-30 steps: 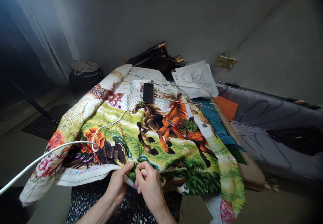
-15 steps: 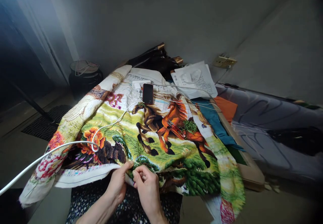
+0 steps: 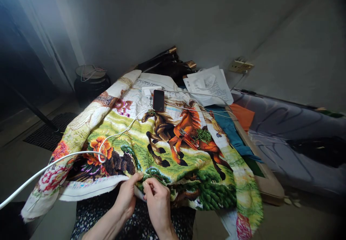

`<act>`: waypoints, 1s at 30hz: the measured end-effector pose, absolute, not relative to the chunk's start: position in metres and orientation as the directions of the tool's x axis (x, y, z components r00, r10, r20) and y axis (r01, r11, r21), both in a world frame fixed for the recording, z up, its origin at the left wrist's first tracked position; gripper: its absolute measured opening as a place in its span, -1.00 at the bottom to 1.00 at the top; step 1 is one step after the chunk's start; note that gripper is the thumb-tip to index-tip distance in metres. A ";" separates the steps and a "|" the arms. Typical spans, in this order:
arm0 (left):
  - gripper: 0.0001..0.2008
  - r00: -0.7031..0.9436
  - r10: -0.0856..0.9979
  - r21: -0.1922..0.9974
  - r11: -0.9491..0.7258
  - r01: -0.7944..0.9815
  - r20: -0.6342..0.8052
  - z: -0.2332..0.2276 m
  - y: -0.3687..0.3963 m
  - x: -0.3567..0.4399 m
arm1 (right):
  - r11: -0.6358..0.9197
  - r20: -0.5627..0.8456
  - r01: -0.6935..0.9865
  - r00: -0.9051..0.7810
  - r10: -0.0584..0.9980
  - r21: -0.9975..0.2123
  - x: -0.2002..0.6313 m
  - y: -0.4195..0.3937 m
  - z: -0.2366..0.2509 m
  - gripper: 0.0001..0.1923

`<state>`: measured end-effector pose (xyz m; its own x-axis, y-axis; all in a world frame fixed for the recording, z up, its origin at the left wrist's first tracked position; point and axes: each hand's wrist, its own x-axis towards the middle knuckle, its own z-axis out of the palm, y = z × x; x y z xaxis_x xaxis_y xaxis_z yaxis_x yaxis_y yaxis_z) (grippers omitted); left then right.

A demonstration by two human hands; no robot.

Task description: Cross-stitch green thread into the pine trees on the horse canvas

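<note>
Head view shows a big embroidered cloth [image 3: 151, 150] with 2 running horses, spread over a board and hanging down at the near side onto the lap of the person. The cloth seems soft and floppy, light for its size, and thick with stitches, so I judge it folds easily and does not slide much; the best place to grip is the near hem, where it already bends over. On it lie a white cable [image 3: 81, 153] curving across the left part, a dark phone [image 3: 158, 100] at the far side, and small red scissors [image 3: 189, 138] beside a bundle of green thread [image 3: 204, 134] on the orange horse. A white printed bag [image 3: 211, 85] lies behind. The left hand [image 3: 125, 198] pinches the near hem between thumb and fingers. The right hand [image 3: 158, 200], just beside it and almost touching, has the fingertips closed together on the cloth surface; a needle there is too small to tell. The cloth hangs free on the left and right sides, and room is open in front, but the cable and the loose things on top can be dragged if the cloth is pulled.
</note>
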<state>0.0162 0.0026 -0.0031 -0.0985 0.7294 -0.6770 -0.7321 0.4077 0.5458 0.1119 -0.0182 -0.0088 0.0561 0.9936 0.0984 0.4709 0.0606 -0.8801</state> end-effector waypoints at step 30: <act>-0.73 -0.013 0.816 0.578 0.398 -0.712 -0.578 -0.001 -0.004 0.014 | 0.131 0.134 0.653 -0.045 0.990 -0.746 0.124 0.014 0.032 -0.75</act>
<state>0.0143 -0.0043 -0.0011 -0.0130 0.8162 -0.5777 -0.7119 0.3981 0.5785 0.1244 0.0135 0.0316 -0.0454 0.9899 0.1341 0.6529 0.1310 -0.7460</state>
